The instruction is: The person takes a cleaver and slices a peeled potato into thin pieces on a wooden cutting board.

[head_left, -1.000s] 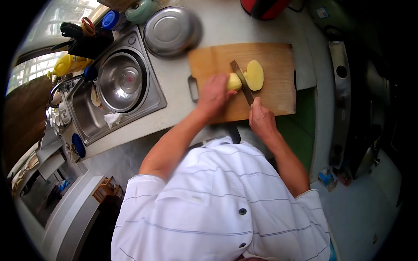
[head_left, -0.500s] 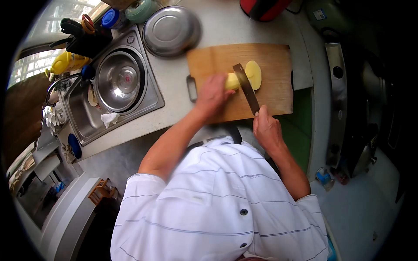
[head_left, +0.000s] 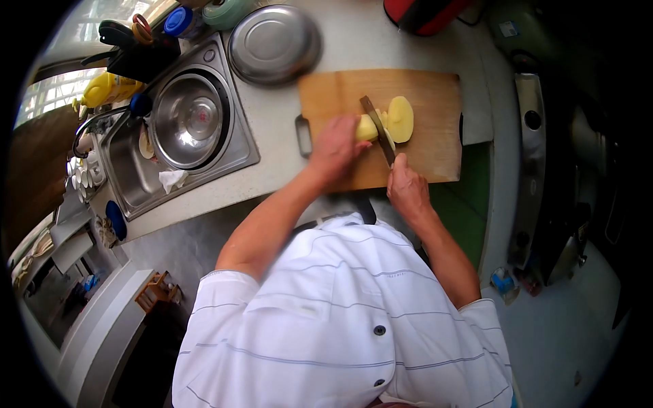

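Observation:
On the wooden cutting board (head_left: 435,153), my left hand (head_left: 335,149) grips a peeled, pale yellow potato (head_left: 366,128) from its left side. My right hand (head_left: 408,187) is closed round the handle end of a knife (head_left: 378,126). The dark blade lies slantwise against the right, cut end of the potato. Thin slices show just right of the blade, partly hidden by it. A larger pale yellow piece (head_left: 400,119) lies flat on the board to the right of them.
A metal lid or basin (head_left: 274,44) sits upside down behind the board. To the left is a sink (head_left: 129,170) holding a steel bowl (head_left: 188,121). A knife block (head_left: 143,61) and a yellow bottle (head_left: 112,90) stand beyond it. A red and black appliance (head_left: 425,13) is at the back.
The knife and my right hand shifted right and towards me, then came back left to the potato's cut end. Slices now show beside the blade. My left hand stays on the potato.

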Demonstrator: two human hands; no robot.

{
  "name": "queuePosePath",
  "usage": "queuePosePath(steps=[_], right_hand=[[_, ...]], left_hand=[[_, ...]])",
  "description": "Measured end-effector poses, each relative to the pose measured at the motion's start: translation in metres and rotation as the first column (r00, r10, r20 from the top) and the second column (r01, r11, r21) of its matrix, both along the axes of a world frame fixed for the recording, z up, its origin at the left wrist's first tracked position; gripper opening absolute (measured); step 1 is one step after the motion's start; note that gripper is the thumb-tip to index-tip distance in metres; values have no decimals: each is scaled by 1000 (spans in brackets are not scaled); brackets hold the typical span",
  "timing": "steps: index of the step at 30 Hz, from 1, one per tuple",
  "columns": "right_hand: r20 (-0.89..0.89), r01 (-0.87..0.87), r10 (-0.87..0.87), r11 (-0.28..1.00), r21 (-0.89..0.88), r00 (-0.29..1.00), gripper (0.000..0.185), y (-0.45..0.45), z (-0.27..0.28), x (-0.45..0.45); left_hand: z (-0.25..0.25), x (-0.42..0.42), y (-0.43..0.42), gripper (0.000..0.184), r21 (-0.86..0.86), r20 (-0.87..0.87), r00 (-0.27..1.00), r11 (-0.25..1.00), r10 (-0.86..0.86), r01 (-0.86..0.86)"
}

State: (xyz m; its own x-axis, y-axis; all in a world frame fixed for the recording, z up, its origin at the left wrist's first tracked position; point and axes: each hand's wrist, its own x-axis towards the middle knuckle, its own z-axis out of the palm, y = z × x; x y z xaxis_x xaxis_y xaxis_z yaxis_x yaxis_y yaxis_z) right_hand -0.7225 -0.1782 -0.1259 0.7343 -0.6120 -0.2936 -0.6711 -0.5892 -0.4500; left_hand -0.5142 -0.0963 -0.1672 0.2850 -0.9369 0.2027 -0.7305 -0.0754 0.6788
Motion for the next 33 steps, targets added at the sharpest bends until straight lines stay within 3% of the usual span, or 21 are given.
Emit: queuePosePath(steps=[9,16,18,26,33], right_hand=[[17,36,-36,999,21,999,14,-1,51,-1],[30,16,-16,1000,20,999,13,2,48,-5],[-69,32,-27,998,62,997,12,0,44,0],[11,-7,6,999,42,1000,14,-10,3,11],[17,15,-15,1000,27,1000,14,-5,40,2]], left_hand=[[1,1,15,49,40,-96,989,993,112,-108],[-6,3,16,42,6,-68,992,995,102,-101],[-6,3,14,41,-4,-69,992,994,106,-107],[-4,3,14,41,-6,-61,993,995,101,-102],[-5,2,15,40,-11,-62,992,993,114,-115]])
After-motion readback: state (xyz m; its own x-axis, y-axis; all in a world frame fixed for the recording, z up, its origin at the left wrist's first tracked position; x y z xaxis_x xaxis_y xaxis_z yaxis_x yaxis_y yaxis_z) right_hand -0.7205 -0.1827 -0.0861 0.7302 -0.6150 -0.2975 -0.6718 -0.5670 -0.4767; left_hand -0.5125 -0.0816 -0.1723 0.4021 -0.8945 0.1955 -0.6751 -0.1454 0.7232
